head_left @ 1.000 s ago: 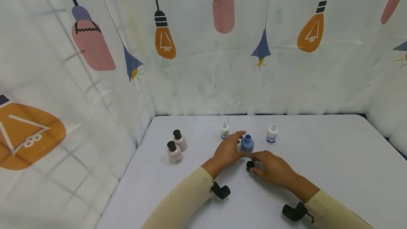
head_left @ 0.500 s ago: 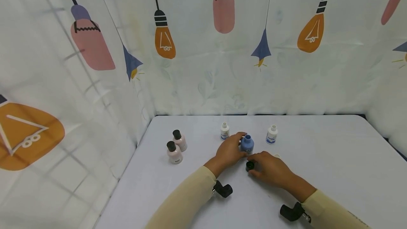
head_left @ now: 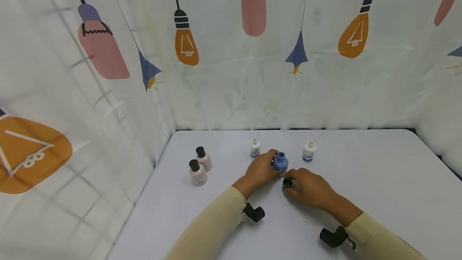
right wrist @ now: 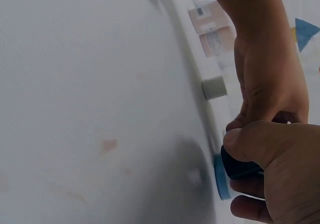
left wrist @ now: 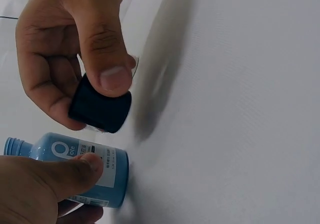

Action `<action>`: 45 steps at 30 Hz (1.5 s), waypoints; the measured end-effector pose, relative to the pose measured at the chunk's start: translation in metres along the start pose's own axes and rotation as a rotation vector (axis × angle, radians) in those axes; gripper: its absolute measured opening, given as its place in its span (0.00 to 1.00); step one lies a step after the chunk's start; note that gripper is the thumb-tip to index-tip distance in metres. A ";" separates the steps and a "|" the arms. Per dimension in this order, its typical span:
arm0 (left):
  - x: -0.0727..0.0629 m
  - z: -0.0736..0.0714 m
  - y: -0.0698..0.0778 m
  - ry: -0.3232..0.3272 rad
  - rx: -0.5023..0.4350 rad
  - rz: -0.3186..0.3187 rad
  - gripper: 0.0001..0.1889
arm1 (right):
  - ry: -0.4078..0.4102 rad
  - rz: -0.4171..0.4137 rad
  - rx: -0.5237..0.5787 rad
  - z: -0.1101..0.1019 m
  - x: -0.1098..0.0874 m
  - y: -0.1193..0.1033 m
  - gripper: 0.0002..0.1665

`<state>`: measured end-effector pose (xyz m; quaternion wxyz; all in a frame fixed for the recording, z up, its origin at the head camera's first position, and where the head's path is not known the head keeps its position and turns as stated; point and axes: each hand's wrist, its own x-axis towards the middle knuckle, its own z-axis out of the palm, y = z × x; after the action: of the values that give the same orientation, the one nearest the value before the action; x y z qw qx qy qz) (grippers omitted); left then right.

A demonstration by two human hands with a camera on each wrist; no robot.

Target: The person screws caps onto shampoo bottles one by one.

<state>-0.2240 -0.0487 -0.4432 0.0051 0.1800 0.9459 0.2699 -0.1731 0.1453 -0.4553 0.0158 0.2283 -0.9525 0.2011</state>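
In the head view my left hand [head_left: 260, 170] holds a blue bottle [head_left: 280, 163] with an uncapped neck, upright on the table. The left wrist view shows my thumb across the label of this blue bottle [left wrist: 112, 179]. My right hand [head_left: 312, 188], just right of the bottle, pinches a black cap [head_left: 287, 183] between thumb and fingers. Seen from the left wrist, the black cap [left wrist: 100, 107] is beside the bottle and apart from it. From the right wrist, fingers partly cover the cap [right wrist: 239, 166].
Two white bottles, uncapped, stand farther back: one white bottle [head_left: 255, 149] behind my left hand, another white bottle [head_left: 308, 153] to the right. At the left are two pale pink bottles with black caps, a front one [head_left: 198, 176] and a rear one [head_left: 206, 161]. A printed curtain [head_left: 223, 91] borders the table.
My right hand has taken the black cap slightly up and to the right. A pale round thing behind that hand is now hidden. My left hand keeps its hold on the bottle.
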 end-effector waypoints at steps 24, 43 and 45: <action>0.002 -0.004 0.002 0.001 -0.045 -0.015 0.33 | 0.112 0.007 0.070 -0.037 0.019 0.006 0.24; 0.004 -0.002 0.003 -0.007 -0.019 -0.037 0.35 | 0.110 -0.020 0.032 -0.041 0.033 0.011 0.24; 0.003 -0.003 0.003 -0.008 -0.015 -0.040 0.35 | 0.106 -0.020 0.029 -0.042 0.034 0.009 0.25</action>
<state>-0.2262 -0.0465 -0.4392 0.0154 0.1619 0.9473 0.2760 -0.2104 0.1548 -0.4160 0.0647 0.2272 -0.9449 0.2266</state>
